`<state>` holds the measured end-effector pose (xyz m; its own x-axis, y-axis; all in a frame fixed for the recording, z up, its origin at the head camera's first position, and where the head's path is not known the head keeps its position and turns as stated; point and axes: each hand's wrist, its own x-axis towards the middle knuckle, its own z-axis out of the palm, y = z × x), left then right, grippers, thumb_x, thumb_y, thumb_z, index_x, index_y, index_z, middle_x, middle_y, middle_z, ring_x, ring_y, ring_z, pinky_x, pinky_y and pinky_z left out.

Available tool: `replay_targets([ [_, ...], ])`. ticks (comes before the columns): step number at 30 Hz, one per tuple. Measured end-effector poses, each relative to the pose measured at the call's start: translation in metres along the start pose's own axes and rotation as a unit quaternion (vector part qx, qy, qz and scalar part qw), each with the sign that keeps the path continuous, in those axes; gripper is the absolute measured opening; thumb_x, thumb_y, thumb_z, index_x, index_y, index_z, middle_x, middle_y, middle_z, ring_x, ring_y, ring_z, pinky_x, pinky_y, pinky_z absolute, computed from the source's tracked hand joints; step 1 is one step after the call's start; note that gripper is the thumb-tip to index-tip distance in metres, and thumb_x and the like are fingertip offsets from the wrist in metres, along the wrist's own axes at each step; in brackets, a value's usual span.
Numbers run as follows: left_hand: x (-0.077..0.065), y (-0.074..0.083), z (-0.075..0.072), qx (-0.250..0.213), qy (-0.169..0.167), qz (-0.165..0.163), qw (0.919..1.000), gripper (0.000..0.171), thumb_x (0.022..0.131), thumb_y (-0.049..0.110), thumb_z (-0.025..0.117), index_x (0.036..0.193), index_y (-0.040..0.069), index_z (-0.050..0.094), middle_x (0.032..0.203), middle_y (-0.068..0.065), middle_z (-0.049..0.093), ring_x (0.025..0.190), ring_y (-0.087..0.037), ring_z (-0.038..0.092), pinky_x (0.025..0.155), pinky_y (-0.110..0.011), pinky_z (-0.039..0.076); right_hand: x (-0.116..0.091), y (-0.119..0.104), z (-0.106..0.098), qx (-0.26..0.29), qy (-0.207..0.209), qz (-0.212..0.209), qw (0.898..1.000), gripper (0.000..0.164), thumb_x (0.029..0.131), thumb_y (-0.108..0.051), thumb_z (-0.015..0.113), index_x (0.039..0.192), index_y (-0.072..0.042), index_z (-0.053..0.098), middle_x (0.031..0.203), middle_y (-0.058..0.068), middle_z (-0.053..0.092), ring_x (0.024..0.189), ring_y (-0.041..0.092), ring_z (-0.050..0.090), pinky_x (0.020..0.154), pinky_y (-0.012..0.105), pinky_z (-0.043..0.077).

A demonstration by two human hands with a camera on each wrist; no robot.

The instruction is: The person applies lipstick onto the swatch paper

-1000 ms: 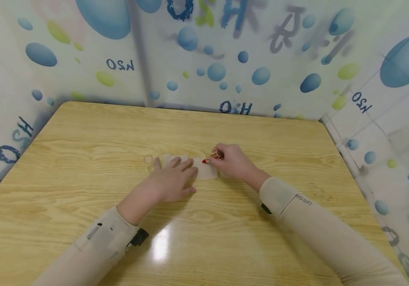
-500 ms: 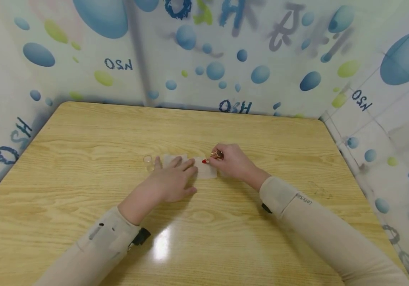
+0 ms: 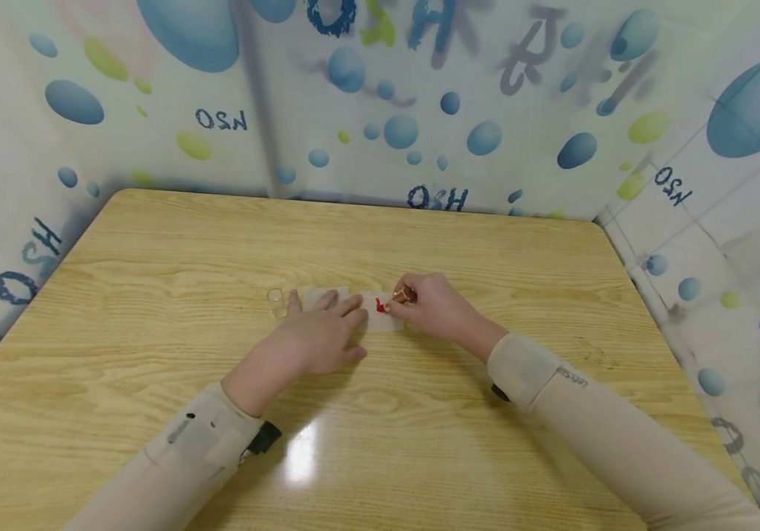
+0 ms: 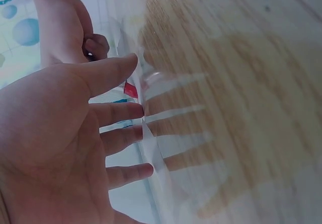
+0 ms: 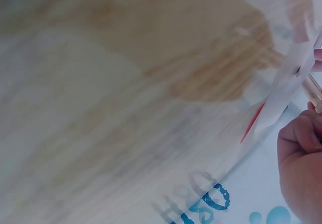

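Viewing from afar, I find the left hand [image 3: 320,337] with fingers straight and spread, holding nothing, fingertips touching white paper [image 3: 388,322]. The right hand [image 3: 434,305] pinches a gold lipstick [image 3: 406,296], its tip at a small red mark [image 3: 380,305] on the sheet. Most visible paper is unmarked; I judge the marking barely begun. Wallpaper [image 3: 353,122] lettering resembles reversed "H2O". Print on the right sleeve [image 3: 606,435] starts "Lets"; the lipstick's brand is unreadable.

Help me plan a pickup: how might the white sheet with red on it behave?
Probably floppy and light, since the white sheet looks thin. It may slide readily when pushed, because the table looks smooth and glossy.
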<state>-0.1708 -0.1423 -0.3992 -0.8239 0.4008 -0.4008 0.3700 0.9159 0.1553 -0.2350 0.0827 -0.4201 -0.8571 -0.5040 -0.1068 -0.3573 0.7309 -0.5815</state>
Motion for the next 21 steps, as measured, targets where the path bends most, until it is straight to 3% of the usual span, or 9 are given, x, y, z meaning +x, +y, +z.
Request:
replay_targets([
  [21,0.002,0.002,0.000,0.008,0.002,-0.005,1.0000,0.072,0.107,0.058,0.055,0.167,0.024,0.037,0.180,0.000,0.020,0.167,-0.039,0.014,0.118,-0.089,0.007,-0.022,-0.008,0.004,0.009,-0.010,-0.017,1.000,0.007,0.099,-0.020,0.070,0.097,-0.013,0.071,0.071,-0.002,0.057,0.059,0.008,0.045,0.056,0.023,0.038],
])
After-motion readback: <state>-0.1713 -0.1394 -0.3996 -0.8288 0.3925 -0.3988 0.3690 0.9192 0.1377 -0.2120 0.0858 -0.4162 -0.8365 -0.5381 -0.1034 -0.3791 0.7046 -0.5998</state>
